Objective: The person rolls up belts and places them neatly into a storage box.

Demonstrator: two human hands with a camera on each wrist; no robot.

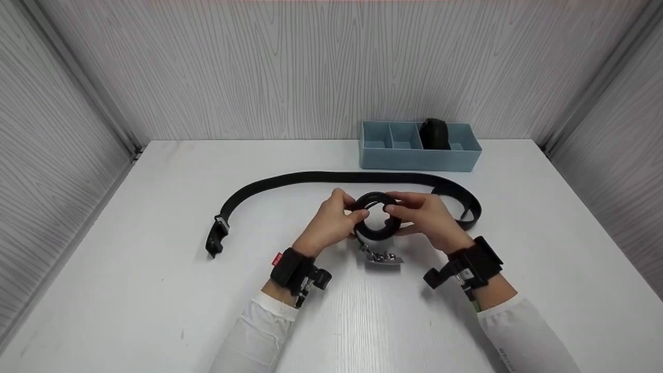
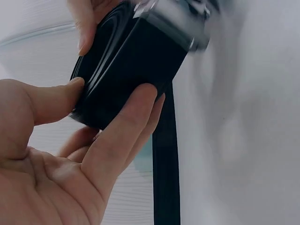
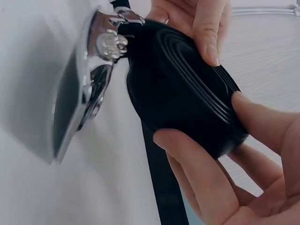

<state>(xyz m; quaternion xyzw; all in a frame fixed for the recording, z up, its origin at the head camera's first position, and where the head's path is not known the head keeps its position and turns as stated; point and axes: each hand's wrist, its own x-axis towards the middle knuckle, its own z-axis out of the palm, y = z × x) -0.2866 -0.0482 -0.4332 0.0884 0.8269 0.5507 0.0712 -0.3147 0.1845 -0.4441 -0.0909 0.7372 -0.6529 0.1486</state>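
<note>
Both hands hold a black belt (image 1: 379, 234) rolled into a ring with an open middle, close over the table. My left hand (image 1: 334, 220) grips its left side, thumb on the edge and fingers round the outside. On the opposite side, my right hand (image 1: 432, 218) pinches the roll the same way. Layered edges of the coil (image 2: 105, 56) show in the left wrist view. From the roll's near side hangs a shiny silver buckle (image 3: 89, 84), its plate (image 1: 384, 260) low over the table.
Behind the hands a second black belt (image 1: 352, 177) lies in a long curve. Its right end loops round, and its left end bears a dark buckle (image 1: 215, 239). A blue divided tray (image 1: 419, 160) stands at the back right, with a rolled black item (image 1: 435, 134) in one compartment.
</note>
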